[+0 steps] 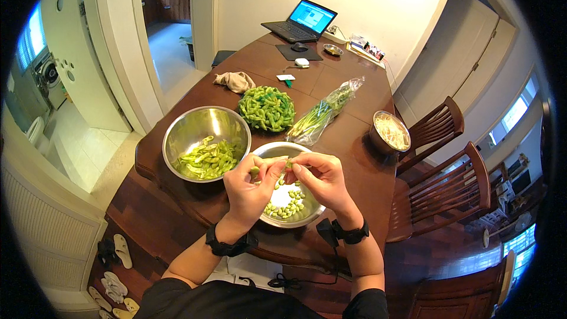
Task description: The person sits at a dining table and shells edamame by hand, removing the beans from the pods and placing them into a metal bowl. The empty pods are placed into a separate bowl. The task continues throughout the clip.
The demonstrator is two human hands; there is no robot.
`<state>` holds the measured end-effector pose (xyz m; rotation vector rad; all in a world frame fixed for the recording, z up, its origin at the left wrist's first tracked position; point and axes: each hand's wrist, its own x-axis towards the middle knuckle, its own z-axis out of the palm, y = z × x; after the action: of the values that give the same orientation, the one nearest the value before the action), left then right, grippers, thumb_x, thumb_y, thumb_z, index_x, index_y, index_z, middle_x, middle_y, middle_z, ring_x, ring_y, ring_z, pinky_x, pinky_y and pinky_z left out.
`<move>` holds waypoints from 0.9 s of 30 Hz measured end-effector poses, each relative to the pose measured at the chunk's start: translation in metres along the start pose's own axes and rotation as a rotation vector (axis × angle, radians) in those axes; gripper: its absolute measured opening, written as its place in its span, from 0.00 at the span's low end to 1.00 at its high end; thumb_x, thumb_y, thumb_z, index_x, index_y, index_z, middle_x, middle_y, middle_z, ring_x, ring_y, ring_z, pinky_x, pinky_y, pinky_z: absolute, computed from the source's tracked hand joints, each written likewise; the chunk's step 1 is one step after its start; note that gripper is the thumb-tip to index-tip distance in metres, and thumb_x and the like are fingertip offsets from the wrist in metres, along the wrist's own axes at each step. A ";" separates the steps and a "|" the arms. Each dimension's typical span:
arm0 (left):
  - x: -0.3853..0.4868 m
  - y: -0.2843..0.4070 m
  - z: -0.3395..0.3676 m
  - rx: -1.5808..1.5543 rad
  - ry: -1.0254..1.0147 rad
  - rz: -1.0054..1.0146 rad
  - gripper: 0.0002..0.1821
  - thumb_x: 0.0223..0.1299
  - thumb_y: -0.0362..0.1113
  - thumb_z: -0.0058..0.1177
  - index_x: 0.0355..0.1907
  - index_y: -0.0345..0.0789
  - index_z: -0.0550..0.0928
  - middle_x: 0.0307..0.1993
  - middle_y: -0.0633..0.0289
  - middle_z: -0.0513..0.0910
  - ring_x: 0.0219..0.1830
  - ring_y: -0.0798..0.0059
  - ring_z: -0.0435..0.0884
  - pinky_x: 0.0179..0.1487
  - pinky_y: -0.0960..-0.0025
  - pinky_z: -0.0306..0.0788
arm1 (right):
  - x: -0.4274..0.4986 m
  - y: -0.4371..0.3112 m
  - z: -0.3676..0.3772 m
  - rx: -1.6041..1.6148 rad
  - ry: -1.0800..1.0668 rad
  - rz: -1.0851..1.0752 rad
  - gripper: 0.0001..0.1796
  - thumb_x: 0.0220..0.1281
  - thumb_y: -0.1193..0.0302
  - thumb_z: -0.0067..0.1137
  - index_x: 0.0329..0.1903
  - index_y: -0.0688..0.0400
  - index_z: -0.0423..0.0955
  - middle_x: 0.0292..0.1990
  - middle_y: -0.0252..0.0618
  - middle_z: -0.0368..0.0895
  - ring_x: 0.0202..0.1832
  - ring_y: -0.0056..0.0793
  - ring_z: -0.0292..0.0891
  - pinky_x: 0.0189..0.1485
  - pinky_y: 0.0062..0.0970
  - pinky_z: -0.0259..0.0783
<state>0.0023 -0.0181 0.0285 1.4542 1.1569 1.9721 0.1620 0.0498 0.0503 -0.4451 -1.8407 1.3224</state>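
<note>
My left hand [253, 186] and my right hand [320, 177] meet above a steel bowl [310, 217], pinching a green soybean pod [289, 163] between their fingertips. Another green piece shows between the fingers of the left hand. Shelled green beans [290, 204] lie on the bottom of that bowl. To the left, a larger steel bowl [170, 130] holds green pods [208, 159], some of them split and flat. A heap of full pods [266, 108] in green netting sits behind the two bowls. Black bands are around both wrists.
Behind the bowls lie a crumpled beige cloth [234, 82] and green stalks in a clear plastic bag [325, 110]. A bowl of bean sprouts [390, 133] stands near the right table edge. A laptop [305, 22] and mouse [300, 47] are at the far end. Wooden chairs [447, 186] flank the right side.
</note>
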 end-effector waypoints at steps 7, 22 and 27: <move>0.007 -0.006 -0.004 -0.593 0.040 -0.390 0.20 0.62 0.21 0.62 0.30 0.38 0.63 0.38 0.47 0.87 0.40 0.75 0.86 0.43 0.74 0.82 | 0.002 0.001 -0.003 -0.064 -0.026 0.010 0.10 0.70 0.74 0.59 0.43 0.70 0.81 0.35 0.38 0.84 0.35 0.21 0.83 0.35 0.21 0.78; 0.004 -0.016 0.007 0.239 -0.182 -0.219 0.20 0.57 0.20 0.64 0.30 0.34 0.64 0.42 0.47 0.88 0.51 0.64 0.88 0.48 0.67 0.79 | 0.004 -0.013 -0.034 -0.283 0.069 0.220 0.10 0.63 0.74 0.55 0.33 0.70 0.81 0.22 0.36 0.82 0.25 0.19 0.78 0.30 0.22 0.75; 0.010 -0.011 0.006 0.342 -0.133 0.170 0.19 0.54 0.19 0.65 0.29 0.34 0.65 0.44 0.49 0.88 0.54 0.57 0.86 0.50 0.67 0.79 | 0.005 -0.009 -0.034 -0.109 0.012 0.284 0.10 0.65 0.74 0.55 0.33 0.69 0.80 0.22 0.33 0.80 0.24 0.18 0.76 0.30 0.21 0.75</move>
<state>0.0033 -0.0027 0.0258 1.8811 1.4014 1.8121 0.1869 0.0702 0.0650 -0.7942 -1.8971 1.4039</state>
